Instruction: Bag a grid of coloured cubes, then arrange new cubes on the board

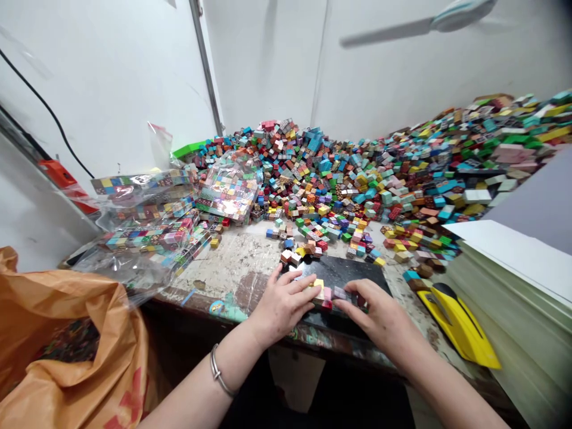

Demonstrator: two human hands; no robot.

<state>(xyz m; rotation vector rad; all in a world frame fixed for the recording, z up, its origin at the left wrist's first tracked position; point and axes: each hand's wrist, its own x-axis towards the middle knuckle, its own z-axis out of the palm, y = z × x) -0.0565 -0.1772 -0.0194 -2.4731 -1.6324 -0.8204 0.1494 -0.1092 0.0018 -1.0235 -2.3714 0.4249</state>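
My left hand (281,304) and my right hand (378,313) meet over a black tray (353,271) at the table's near edge. Between their fingertips lies a short row of small coloured cubes (328,293), yellow, pink and red among them. Both hands press their fingers against the ends of that row. A metal bangle sits on my left wrist. Behind the tray a huge heap of small coloured cubes (357,173) covers the back of the table.
Clear plastic bags of packed cubes (152,232) are stacked at the left. An orange plastic bag (71,351) hangs at the lower left. A yellow tool (460,322) lies right of the tray, beside stacked white boards (513,250). Bare worn tabletop (236,262) shows left of the tray.
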